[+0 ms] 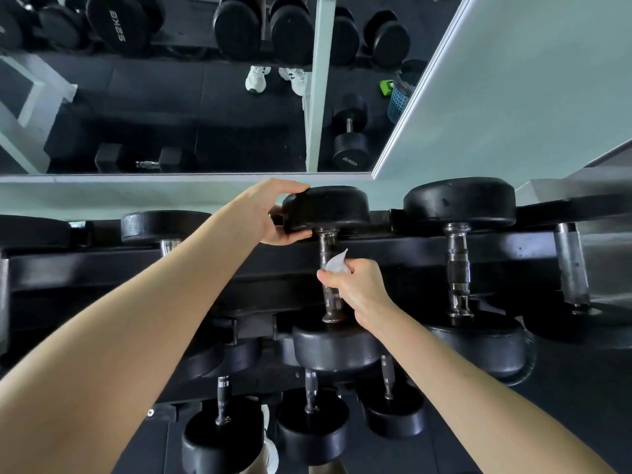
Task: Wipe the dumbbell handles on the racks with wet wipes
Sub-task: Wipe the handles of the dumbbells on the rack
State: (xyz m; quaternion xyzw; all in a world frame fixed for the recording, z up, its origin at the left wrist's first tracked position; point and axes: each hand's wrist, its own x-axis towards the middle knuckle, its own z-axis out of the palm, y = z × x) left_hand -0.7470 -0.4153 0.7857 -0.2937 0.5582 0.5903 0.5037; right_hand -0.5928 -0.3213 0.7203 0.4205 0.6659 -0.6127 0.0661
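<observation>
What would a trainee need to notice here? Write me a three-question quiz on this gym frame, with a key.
1. True or false: the left hand grips the far head of the dumbbell being wiped.
2. What does the right hand hold against the handle? A) spray bottle B) wet wipe C) brush
3. Fill in: the neighbouring dumbbell to the right rests on the ____.

Key: 1 true; 2 B; 3 rack.
</observation>
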